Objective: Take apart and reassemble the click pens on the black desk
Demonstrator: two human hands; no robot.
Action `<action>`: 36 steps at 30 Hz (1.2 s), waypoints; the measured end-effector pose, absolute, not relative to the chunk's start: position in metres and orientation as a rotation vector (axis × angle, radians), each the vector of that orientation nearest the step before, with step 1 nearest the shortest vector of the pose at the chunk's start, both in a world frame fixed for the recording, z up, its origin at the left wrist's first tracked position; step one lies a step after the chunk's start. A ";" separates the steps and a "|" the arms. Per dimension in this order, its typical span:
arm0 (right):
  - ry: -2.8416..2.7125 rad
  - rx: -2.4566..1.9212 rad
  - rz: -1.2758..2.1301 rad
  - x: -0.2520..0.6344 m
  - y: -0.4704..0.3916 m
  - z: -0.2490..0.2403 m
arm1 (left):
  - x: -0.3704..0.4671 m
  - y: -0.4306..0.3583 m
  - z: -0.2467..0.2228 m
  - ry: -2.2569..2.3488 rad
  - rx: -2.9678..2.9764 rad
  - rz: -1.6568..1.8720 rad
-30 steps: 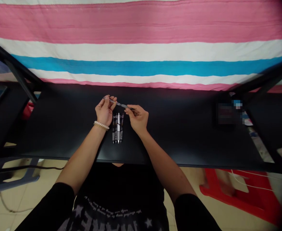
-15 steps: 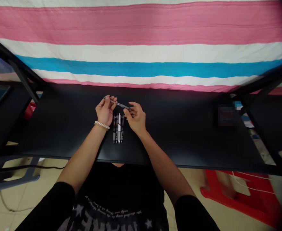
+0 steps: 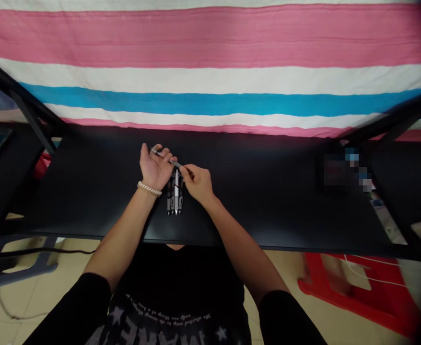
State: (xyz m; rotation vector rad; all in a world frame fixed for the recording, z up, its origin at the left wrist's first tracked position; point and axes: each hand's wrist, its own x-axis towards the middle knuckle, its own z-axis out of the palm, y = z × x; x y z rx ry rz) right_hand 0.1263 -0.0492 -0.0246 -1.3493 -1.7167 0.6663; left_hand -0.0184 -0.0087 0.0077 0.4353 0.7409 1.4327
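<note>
the pen (image 3: 164, 157) lies slanted across the left hand (image 3: 155, 167), whose fingers curl loosely around it. the right hand (image 3: 195, 182) pinches its near end, above three pens (image 3: 175, 194) on the table (image 3: 268, 201).

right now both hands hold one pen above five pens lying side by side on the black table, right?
Not quite: the head view shows three pens lying side by side, not five. The rest stands: left hand and right hand hold one pen above them on the black table.
</note>
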 end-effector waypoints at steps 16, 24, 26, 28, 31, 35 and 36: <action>-1.697 -1.490 0.456 0.134 -0.049 -0.018 | -0.021 -0.007 0.012 0.774 0.541 1.371; -1.476 -1.821 0.009 0.171 -0.040 -0.023 | -0.022 0.005 -0.019 1.190 0.720 1.567; -1.509 -1.805 -0.020 0.170 -0.041 -0.023 | -0.021 0.005 -0.023 1.247 0.757 1.590; -1.664 -1.691 0.091 0.164 -0.045 -0.021 | -0.019 0.005 -0.024 1.281 0.794 1.608; -2.096 -1.402 0.427 0.151 -0.055 -0.018 | -0.018 0.005 -0.023 1.297 0.806 1.611; -2.353 -1.224 0.515 0.142 -0.067 -0.012 | -0.019 0.006 -0.023 1.291 0.755 1.619; -2.340 -1.235 0.515 0.142 -0.067 -0.011 | -0.020 0.006 -0.022 1.286 0.749 1.621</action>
